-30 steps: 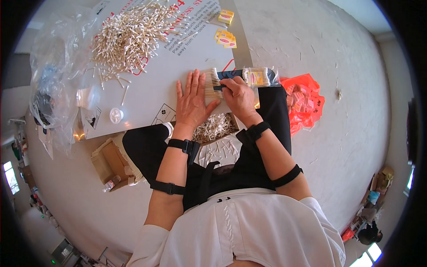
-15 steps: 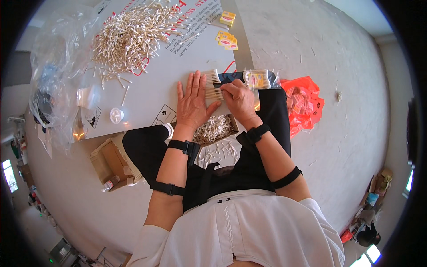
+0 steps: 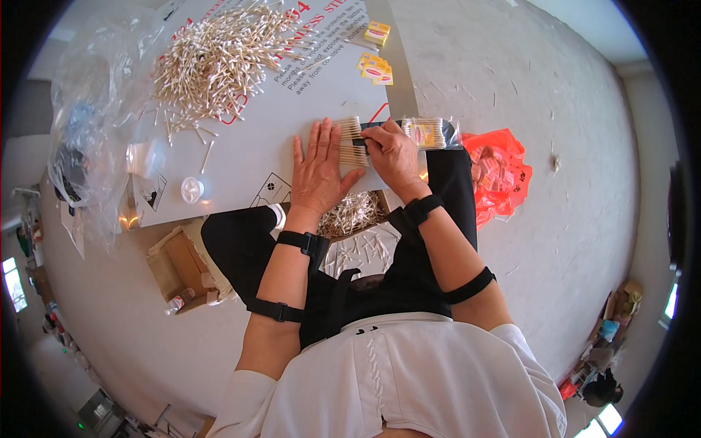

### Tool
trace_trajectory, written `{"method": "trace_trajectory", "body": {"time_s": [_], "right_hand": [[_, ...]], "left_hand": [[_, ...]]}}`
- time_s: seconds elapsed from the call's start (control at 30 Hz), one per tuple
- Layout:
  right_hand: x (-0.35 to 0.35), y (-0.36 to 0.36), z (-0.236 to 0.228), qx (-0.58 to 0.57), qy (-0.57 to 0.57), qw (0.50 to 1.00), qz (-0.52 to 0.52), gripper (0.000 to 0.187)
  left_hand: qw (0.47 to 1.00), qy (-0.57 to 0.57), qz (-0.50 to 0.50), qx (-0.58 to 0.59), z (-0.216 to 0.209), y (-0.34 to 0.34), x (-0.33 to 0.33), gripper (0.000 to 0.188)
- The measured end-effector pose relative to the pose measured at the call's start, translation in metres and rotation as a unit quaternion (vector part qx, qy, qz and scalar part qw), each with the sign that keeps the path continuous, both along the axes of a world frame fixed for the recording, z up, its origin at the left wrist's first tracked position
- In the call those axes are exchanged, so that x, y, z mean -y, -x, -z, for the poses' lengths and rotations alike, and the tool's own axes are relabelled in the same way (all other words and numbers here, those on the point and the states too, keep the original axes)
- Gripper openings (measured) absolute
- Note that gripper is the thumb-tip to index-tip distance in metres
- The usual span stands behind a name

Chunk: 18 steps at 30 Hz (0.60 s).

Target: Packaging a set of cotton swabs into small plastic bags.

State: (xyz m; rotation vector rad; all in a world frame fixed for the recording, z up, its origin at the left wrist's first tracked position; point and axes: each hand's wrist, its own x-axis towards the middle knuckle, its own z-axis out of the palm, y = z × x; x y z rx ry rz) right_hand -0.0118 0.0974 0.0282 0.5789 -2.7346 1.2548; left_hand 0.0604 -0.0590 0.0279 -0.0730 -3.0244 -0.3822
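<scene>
My left hand lies flat on the metal sheet, its fingers stretched out along the left end of a row of cotton swabs. Just right of it, my right hand is closed, with thumb and fingers pinched on a dark flat strip that runs beneath it. Past this hand, at the strip's right end, sits a clear bag of cotton swabs with a yellow card in it. What lies under my right palm is hidden.
A large heap of loose cotton swabs covers the far left. Yellow cards lie at the far right edge. A round clear tub stands left, near crumpled plastic. Cardboard boxes sit below; a red bag lies right.
Both hands hold nearly the same places; the right fingers have shifted very slightly against the strip. The whole view has moved a little. Nothing has visibly been let go.
</scene>
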Motion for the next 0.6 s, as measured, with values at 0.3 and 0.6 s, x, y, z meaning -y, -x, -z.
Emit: {"method": "trace_trajectory", "body": {"time_s": [0.3,0.6], "right_hand": [[0.0,-0.003,0.0,0.009,0.039,0.999,0.0,0.012],[0.005,0.01,-0.003,0.001,0.0,1.0,-0.012,0.015]], "left_hand": [[1.0,-0.003,0.0,0.018,-0.003,0.0,-0.001,0.092],[1.0,-0.008,0.0,0.009,-0.002,0.0,-0.001,0.092]]}}
